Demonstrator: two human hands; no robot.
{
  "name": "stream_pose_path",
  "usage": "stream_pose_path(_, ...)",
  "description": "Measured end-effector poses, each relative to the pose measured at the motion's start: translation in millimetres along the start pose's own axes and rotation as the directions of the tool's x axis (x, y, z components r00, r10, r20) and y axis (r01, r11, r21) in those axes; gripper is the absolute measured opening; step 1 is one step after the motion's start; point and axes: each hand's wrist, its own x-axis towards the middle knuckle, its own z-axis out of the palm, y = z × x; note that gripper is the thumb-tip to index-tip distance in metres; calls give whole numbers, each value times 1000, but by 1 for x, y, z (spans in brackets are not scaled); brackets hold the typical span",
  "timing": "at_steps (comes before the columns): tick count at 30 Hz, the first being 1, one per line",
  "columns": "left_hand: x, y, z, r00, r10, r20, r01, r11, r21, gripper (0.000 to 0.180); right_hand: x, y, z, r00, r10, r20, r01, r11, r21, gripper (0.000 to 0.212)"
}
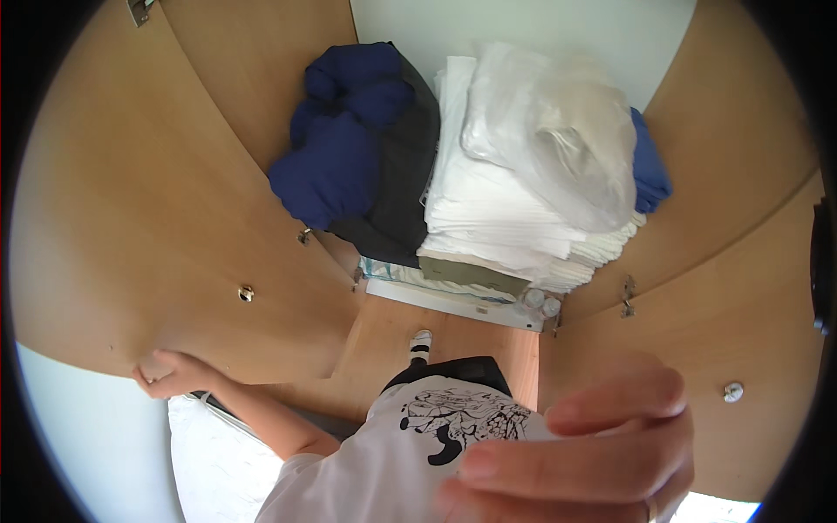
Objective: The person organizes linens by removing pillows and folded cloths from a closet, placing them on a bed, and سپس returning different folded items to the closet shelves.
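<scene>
Open wooden wardrobe ahead, folded white linens [497,209] stacked inside: my left hand [170,375] curls its grip round the left door [131,218] edge, holding it wide, while my right hand [584,453] hovers half-open, empty

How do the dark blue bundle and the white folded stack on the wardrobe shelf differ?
The dark blue fabric bundle is crumpled and loosely heaped; the white folded linen stack lies in neat flat layers. The bundle sits on the left atop a dark grey cloth; the stack stands on the right, with a clear plastic bag on top. The stack looks broader. Both sit on one shelf between open wooden doors.
</scene>
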Motion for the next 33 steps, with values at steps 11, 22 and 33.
stream_pose_path(11,-215,159,242,298,375,878,132,894,-427,42,48,106,-49,994,7,-106,-9,1000,-15,56)
stream_pose_path(22,-258,180,270,49,174,984,453,874,-177,22,-71,239,-135,580,208,-788,-664,-440,-605,79)
stream_pose_path(33,-35,170,92,247,134,960,381,897,-223,42,-85,244,-150,693,128,-709,-642,-339,-688,73)
